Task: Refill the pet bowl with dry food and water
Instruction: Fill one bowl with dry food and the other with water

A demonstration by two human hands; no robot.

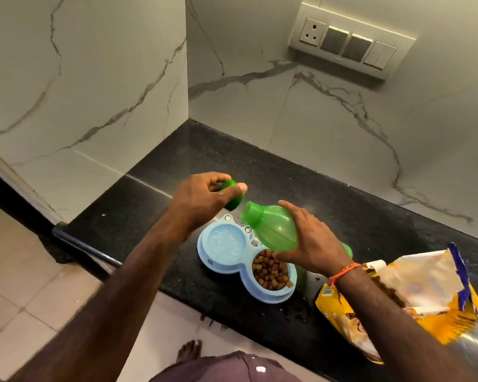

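A light blue double pet bowl (224, 267) sits on the black counter (342, 216). Its left cup holds water (225, 242); its right cup holds brown dry food (271, 272). My right hand (312, 244) grips a green plastic bottle (271, 227), tilted on its side above the bowl with its uncapped mouth pointing left. My left hand (204, 197) hovers just left of the mouth and holds the green bottle cap (233, 198) between thumb and fingers.
A torn-open yellow and white pet food bag (414, 296) lies on the counter at the right, under my right forearm. Water drops (295, 312) spot the counter near its front edge. A switch panel (348, 42) is on the marble wall.
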